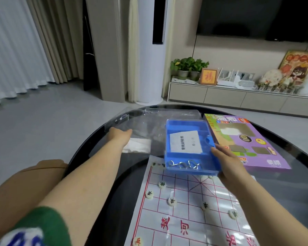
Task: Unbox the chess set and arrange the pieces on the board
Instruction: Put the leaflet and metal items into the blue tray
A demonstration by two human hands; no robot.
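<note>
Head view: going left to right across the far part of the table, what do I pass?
left hand → white folded sheet → blue tray, gripped at its right edge by the right hand → purple game box

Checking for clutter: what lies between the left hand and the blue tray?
Head view: a white folded sheet beneath the clear plastic bag, between left hand and blue tray.
</note>
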